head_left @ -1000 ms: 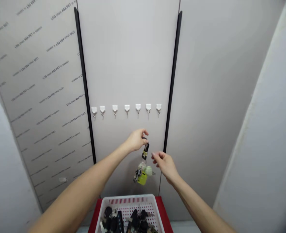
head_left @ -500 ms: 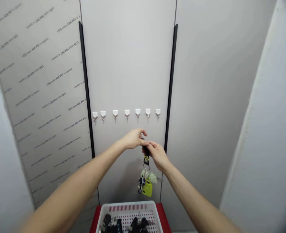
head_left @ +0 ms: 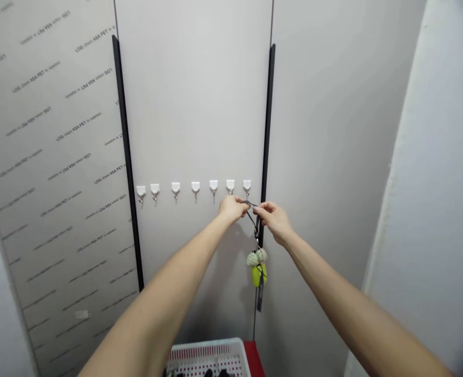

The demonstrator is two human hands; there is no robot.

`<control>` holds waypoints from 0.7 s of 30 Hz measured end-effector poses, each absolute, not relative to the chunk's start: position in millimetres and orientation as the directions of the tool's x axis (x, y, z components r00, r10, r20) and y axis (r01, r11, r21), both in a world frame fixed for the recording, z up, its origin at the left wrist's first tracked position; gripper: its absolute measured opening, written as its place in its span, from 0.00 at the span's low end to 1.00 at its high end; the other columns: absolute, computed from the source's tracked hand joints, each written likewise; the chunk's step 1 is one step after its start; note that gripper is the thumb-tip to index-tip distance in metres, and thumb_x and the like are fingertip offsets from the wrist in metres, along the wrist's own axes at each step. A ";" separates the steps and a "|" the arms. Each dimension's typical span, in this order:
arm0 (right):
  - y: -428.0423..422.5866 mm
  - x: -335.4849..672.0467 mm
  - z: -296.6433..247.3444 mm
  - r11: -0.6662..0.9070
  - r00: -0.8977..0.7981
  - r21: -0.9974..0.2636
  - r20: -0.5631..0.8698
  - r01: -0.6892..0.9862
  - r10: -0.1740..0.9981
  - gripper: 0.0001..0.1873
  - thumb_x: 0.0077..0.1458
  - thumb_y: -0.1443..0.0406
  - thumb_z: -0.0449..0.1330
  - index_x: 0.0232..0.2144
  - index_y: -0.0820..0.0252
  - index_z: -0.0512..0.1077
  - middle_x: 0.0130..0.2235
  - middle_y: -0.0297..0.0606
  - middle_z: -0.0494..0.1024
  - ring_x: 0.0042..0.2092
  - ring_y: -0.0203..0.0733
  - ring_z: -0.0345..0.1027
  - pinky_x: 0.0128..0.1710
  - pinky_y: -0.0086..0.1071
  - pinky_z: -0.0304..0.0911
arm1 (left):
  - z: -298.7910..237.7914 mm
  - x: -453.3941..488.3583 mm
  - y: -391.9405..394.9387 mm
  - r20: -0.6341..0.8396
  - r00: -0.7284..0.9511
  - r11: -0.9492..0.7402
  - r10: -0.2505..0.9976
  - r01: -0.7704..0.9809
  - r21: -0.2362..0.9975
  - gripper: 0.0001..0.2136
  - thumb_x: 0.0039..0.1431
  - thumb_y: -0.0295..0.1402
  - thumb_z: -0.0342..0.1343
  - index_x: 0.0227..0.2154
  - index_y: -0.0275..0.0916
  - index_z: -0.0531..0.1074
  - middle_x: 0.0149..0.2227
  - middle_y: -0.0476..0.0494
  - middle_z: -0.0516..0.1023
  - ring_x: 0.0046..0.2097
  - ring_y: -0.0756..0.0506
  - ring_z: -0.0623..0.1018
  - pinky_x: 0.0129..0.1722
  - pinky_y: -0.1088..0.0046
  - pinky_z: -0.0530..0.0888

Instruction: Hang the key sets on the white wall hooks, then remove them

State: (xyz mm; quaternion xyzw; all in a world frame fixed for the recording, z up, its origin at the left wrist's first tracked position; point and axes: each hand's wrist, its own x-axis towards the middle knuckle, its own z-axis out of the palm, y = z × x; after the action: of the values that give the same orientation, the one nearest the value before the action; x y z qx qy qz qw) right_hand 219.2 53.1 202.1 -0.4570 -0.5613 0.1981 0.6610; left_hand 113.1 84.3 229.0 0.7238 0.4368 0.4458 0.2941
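Note:
Both my hands pinch the dark strap loop of a keychain (head_left: 260, 274) and spread it apart just below the rightmost white hook (head_left: 246, 187). My left hand (head_left: 233, 208) is closed on the loop's left side, and my right hand (head_left: 274, 220) grips its right side. Under the loop dangle a metal ring, pale green puffy pieces, a bright yellow-green piece and a dark tag. Whether the loop touches the hook cannot be made out. Several more white hooks, among them one at the far left (head_left: 141, 192), run in a row along the panel.
A white perforated basket (head_left: 206, 350) with dark items in it stands below on a red surface (head_left: 255, 360). Black vertical strips (head_left: 268, 115) edge the central panel on both sides. Printed film covers the left panel (head_left: 51, 183).
My hands have moved up and right with the keychain toward the rightmost hook. Its strap is now spread into an open loop, and the hanging pieces have turned. The view has shifted slightly.

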 end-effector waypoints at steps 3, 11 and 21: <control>70.5 221.7 213.6 0.474 0.396 -0.811 0.582 0.341 0.710 0.14 0.33 0.56 0.52 0.16 0.62 0.60 0.17 0.30 0.66 0.18 0.28 0.53 0.16 0.24 0.48 | 238.1 133.8 98.6 0.409 0.119 -0.423 0.905 0.363 0.830 0.10 0.41 0.29 0.49 0.31 0.33 0.66 0.22 0.47 0.70 0.21 0.55 0.68 0.22 0.81 0.65; 105.9 227.4 224.8 0.341 0.526 -0.801 0.586 0.493 0.616 0.09 0.31 0.60 0.52 0.12 0.60 0.61 0.16 0.31 0.64 0.19 0.32 0.55 0.19 0.26 0.49 | 237.5 147.3 121.8 0.452 -0.029 -0.402 0.892 0.410 0.819 0.10 0.42 0.30 0.49 0.31 0.34 0.67 0.29 0.42 0.72 0.31 0.50 0.71 0.30 0.77 0.66; 104.0 222.2 209.1 0.223 0.496 -0.745 0.604 0.628 0.624 0.08 0.32 0.61 0.51 0.11 0.60 0.61 0.15 0.32 0.65 0.20 0.34 0.57 0.21 0.27 0.50 | 218.9 144.1 117.8 0.412 0.000 -0.365 0.911 0.461 0.809 0.13 0.40 0.29 0.50 0.33 0.32 0.65 0.29 0.41 0.72 0.31 0.49 0.71 0.29 0.76 0.65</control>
State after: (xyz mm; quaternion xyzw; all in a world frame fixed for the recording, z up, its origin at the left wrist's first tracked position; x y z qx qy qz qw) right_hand 222.2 104.0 209.1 -0.6235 -0.5022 -0.0017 0.5992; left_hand 144.1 117.8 218.9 0.6681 0.5136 0.4861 0.2316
